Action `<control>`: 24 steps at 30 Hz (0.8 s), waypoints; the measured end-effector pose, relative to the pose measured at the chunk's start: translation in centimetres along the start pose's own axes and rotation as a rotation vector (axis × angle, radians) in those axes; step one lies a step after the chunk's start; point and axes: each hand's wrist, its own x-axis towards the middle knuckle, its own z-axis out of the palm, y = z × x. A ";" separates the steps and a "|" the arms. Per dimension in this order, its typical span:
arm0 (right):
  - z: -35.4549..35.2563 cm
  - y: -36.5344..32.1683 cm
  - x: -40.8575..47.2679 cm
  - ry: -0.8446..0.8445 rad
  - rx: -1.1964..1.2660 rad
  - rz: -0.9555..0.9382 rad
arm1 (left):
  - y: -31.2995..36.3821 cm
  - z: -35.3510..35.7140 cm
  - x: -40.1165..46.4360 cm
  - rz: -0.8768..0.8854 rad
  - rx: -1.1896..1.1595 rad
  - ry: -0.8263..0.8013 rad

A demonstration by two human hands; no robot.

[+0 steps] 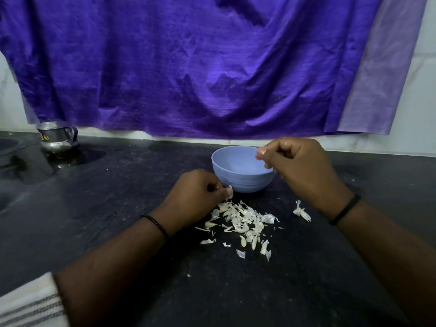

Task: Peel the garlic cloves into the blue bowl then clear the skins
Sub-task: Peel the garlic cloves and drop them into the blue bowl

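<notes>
The blue bowl stands on the black counter, just beyond both hands. My right hand hovers over the bowl's right rim with fingers curled; the thumb and fingertips are pinched together, and what they hold is too small to make out. My left hand sits low at the bowl's front left, fingers curled, pinching a small white scrap of garlic skin. A pile of garlic skins and cloves lies on the counter in front of the bowl. A separate skin piece lies to the right. The bowl's inside bottom is hidden.
A steel jug stands at the back left beside a wet patch. A purple cloth hangs on the wall behind the counter. A striped white cloth shows at the bottom left corner.
</notes>
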 end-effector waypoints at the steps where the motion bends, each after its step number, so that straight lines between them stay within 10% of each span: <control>1: -0.1 0.0 -0.7 -0.049 0.015 -0.002 | 0.1 0.1 -0.1 0.016 -0.004 -0.002; 24: 4.7 1.0 -3.6 -0.429 -0.414 -0.183 | -1.4 -1.5 0.8 0.065 0.188 -0.021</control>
